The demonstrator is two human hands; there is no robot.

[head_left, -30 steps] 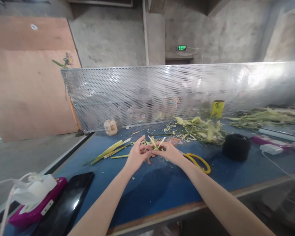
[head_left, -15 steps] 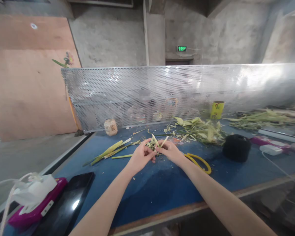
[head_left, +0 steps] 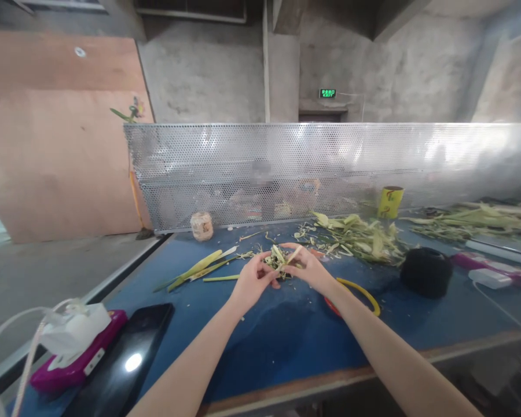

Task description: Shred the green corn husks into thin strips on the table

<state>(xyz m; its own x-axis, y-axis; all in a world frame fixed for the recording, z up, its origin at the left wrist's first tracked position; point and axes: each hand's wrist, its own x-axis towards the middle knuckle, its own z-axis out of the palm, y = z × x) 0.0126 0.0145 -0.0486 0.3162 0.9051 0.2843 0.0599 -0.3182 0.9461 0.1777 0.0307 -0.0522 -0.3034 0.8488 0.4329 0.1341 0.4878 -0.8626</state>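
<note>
My left hand [head_left: 250, 282] has its fingers curled around the left side of a small bundle of pale green plant strips [head_left: 276, 259]. Thumb and fingers of my right hand [head_left: 313, 271] close on the bundle's right side, where a pale flat strip [head_left: 293, 255] sticks up. Parts of the bundle are hidden behind the fingers. To the left on the blue table lie long yellow-green leaves [head_left: 200, 266] and a green stalk [head_left: 220, 278]. Beside my right forearm is a yellow and red loop [head_left: 364, 292].
A heap of pale green husks [head_left: 358, 234] lies behind right, near a black spool [head_left: 426, 272] and a yellow cylinder [head_left: 389, 202]. A whitish roll [head_left: 201, 226] stands by the perforated metal screen [head_left: 226, 145]. Front left are a black phone [head_left: 125, 353] and a magenta power strip [head_left: 76, 365].
The whole view has shifted, so the scene sits slightly farther right and lower. My right fingers have moved a little on the bundle, and the upright strip leans differently.
</note>
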